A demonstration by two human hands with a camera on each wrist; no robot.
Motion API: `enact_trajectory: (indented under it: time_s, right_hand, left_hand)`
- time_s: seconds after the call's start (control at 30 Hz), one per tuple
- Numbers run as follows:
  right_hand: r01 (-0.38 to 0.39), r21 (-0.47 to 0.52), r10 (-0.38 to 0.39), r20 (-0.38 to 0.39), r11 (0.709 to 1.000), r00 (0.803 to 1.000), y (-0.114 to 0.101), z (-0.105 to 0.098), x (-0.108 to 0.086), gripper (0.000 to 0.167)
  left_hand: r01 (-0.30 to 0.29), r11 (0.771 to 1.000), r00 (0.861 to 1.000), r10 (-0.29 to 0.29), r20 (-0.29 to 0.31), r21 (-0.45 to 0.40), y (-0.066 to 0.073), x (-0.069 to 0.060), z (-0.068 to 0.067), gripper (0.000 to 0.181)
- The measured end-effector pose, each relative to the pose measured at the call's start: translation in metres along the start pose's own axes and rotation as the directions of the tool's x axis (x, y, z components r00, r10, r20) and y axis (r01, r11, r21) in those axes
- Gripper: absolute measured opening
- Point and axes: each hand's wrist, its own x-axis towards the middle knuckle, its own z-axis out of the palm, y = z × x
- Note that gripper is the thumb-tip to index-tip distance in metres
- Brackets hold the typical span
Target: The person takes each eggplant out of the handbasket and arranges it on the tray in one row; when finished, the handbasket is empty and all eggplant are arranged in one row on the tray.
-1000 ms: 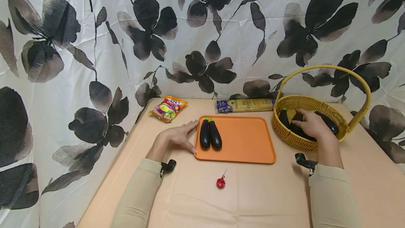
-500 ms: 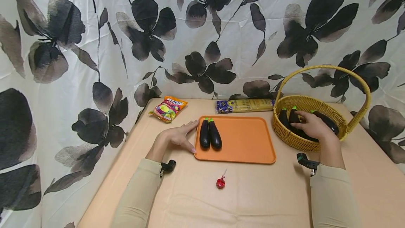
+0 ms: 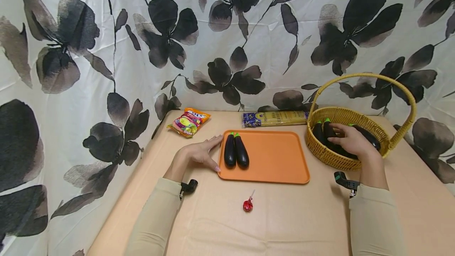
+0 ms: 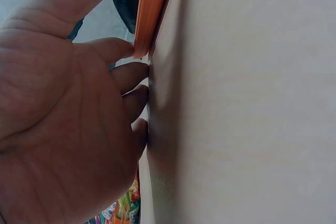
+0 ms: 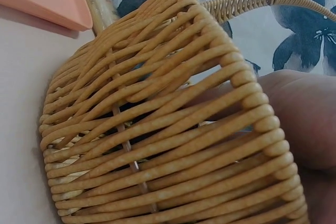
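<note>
My left hand point(image 3: 200, 153) is at the left edge of the orange tray point(image 3: 271, 157), its thumb and fingertips against the rim and its fingers spread. Two dark eggplants with green stem ends, a left eggplant point(image 3: 230, 151) and a right eggplant point(image 3: 242, 151), lie side by side on the tray. My right hand point(image 3: 350, 139) reaches into the wicker basket point(image 3: 334, 161), its thumb and fingers bent around an eggplant point(image 3: 329, 131) there. Other eggplants lie beside it, one at the right point(image 3: 366, 135). In the right wrist view, the weave hides most of those fingers.
The basket's tall arched handle point(image 3: 366, 75) rises above my right hand. Behind the tray lies a pasta packet point(image 3: 279, 118), and a candy bag point(image 3: 189, 122) is at the back left. A red lollipop point(image 3: 248, 204) lies in front of the tray. A floral curtain hangs behind.
My right hand has shifted slightly right within the basket. The eggplant under it has turned a little, its green stem end now showing toward the left. My left hand and the tray stay put.
</note>
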Motion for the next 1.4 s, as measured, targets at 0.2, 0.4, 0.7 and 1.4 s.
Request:
enact_trajectory:
  time_s: [0.2, 0.4, 0.7, 1.4]
  right_hand:
    - [-0.027, 0.008, 0.027, -0.023, 1.000, 0.999, 0.0011, 0.0009, -0.0014, 0.069]
    - [-0.043, 0.018, 0.043, 0.014, 0.999, 0.999, 0.0055, 0.0012, -0.0016, 0.075]
    - [0.000, 0.050, 0.000, 0.009, 0.999, 1.000, 0.0042, 0.0018, -0.0027, 0.067]
    - [-0.042, 0.126, 0.054, -0.091, 0.991, 0.994, -0.0017, 0.0066, -0.0033, 0.064]
  left_hand:
    - [-0.012, 1.000, 1.000, 0.012, 0.002, -0.002, -0.0018, 0.0004, 0.0007, 0.136]
    - [-0.014, 1.000, 1.000, 0.014, 0.000, -0.001, -0.0022, 0.0006, 0.0006, 0.136]
    - [-0.018, 1.000, 1.000, 0.018, -0.003, -0.015, -0.0015, -0.0006, 0.0007, 0.136]
    - [-0.019, 1.000, 1.000, 0.019, -0.010, 0.006, -0.0044, -0.0004, 0.0014, 0.137]
